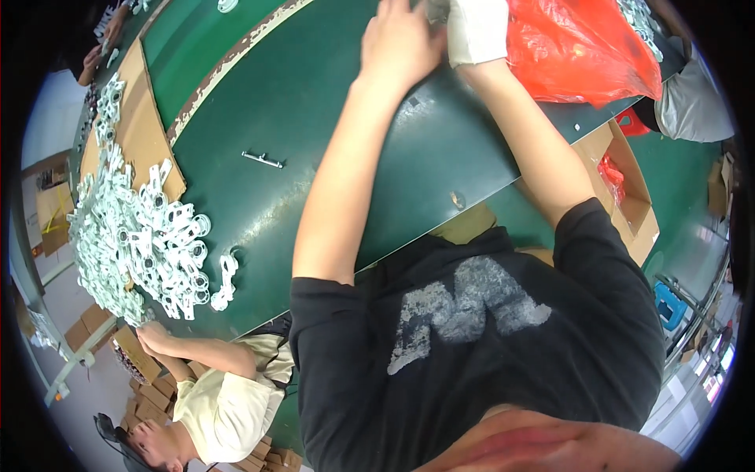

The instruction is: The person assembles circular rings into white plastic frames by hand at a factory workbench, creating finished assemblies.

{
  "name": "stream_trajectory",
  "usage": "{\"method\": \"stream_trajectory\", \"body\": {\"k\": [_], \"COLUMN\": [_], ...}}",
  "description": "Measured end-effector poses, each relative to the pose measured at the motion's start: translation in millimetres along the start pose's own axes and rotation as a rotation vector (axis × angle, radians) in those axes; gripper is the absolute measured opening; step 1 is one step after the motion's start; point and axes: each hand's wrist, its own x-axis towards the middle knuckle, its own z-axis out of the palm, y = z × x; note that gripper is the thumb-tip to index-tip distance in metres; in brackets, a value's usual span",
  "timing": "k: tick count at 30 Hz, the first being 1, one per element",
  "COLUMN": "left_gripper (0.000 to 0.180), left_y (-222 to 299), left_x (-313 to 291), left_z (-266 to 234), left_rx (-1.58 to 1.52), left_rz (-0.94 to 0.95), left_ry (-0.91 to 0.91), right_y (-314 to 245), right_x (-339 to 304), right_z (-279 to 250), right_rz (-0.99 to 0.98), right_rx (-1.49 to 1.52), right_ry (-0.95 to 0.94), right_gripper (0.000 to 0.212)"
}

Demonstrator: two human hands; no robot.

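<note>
Both hands reach far across the dark green tabletop [314,102] toward its upper edge. The left hand [401,43] is bare, its fingers spread loosely and resting against a white cloth-like bundle [476,31]. The right hand is hidden behind that bundle, so I cannot tell whether it grips it or lies open; only the forearm shows, running down to a black sleeve. Just right of the bundle, touching it, lies a red plastic bag [582,47] with pale parts showing through its skin.

A small metal bar [262,160] lies alone on the tabletop, well apart from the hands. Far to the left, a large heap of white plastic pieces [134,228] spreads over the tabletop and a sheet of brown cardboard [141,126]. A co-worker's hand [153,340] rests at the lower edge of that heap. An open cardboard box [629,197] sits at the right, below the tabletop edge, with something red inside. The top of the bundle and the bag is cut off by the picture's rim.
</note>
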Motion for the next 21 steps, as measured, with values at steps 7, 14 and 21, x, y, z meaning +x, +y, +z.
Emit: {"method": "stream_trajectory", "body": {"k": [7, 14, 21], "left_gripper": [0.029, 0.047, 0.059], "left_y": [-11, -44, -60], "left_x": [-15, -105, -147], "left_z": [27, -49, -63], "left_rx": [0.29, -0.186, 0.146], "left_rz": [0.222, -0.015, -0.135], "left_ry": [0.092, -0.09, 0.012], "right_y": [-10, -24, -6], "right_x": [-6, -14, -25], "right_z": [-1, 0, -2], "right_rz": [0.199, 0.033, -0.248], "right_rx": [0.199, -0.371, -0.686], "right_ry": [-0.099, -0.697, -1.113], "right_gripper": [0.014, 0.022, 0.034]}}
